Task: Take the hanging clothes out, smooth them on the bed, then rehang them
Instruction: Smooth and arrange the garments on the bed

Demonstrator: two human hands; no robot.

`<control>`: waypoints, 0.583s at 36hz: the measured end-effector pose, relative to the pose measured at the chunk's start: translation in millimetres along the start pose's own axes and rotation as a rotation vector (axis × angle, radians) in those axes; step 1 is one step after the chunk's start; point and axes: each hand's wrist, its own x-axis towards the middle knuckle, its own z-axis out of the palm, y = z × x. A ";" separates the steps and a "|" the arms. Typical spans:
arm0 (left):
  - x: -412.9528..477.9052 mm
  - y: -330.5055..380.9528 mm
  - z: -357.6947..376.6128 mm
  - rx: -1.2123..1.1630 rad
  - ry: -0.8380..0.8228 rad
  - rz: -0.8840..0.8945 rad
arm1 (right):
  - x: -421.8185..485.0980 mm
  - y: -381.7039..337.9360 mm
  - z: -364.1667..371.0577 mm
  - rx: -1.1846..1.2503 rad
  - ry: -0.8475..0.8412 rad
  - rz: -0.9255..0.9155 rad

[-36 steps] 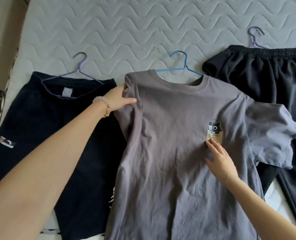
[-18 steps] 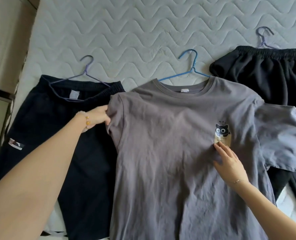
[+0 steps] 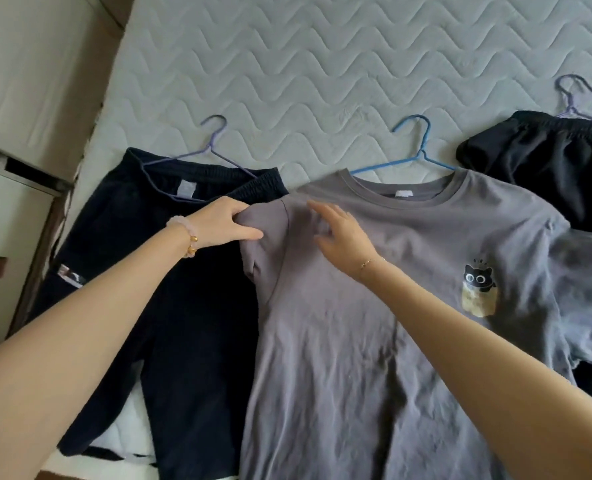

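A grey T-shirt [image 3: 374, 341] with a small cat print lies front up on the quilted mattress [image 3: 305, 64], on a blue hanger [image 3: 416, 147]. My left hand [image 3: 222, 225] pinches the shirt's left sleeve at the shoulder seam. My right hand [image 3: 339, 233] lies across the left shoulder of the shirt with fingers spread and straight. Left of the shirt lie navy shorts [image 3: 149, 271] on a purple hanger [image 3: 208, 147]. At the far right lie black shorts [image 3: 547, 168] on another purple hanger [image 3: 571, 95].
A pale cabinet [image 3: 21, 133] stands along the mattress's left edge. The far half of the mattress is bare quilting. The grey shirt's right sleeve overlaps the black shorts.
My right hand has left the cat print and crossed to the shirt's left shoulder. My left hand kept hold of the sleeve, which now lies spread further outward. The view has shifted right.
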 end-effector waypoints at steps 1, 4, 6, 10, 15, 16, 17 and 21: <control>-2.9 3.8 1.2 -0.040 0.002 0.023 | 12.2 -5.2 2.4 0.011 -0.027 -0.047; -10.7 12.1 4.1 -0.144 0.018 0.047 | 42.5 -22.5 3.6 -0.019 -0.138 -0.189; -13.6 13.4 4.4 -0.161 0.021 0.054 | 56.0 -34.7 2.3 -0.090 -0.221 -0.229; -19.7 4.0 -3.1 -0.152 -0.012 0.025 | 69.8 -45.7 3.2 -0.330 -0.358 -0.249; -25.8 -24.7 -26.0 0.070 -0.044 -0.069 | 78.4 -37.5 -4.0 -0.381 -0.306 -0.219; -26.4 -32.1 -31.7 0.152 -0.034 -0.092 | 79.8 -36.7 -5.0 -0.394 -0.296 -0.222; -27.1 -39.6 -37.2 0.224 -0.015 -0.122 | 80.6 -36.4 -5.6 -0.414 -0.290 -0.217; -27.1 -66.3 -50.5 0.211 0.124 -0.190 | 86.7 -36.8 1.2 -0.491 -0.285 -0.200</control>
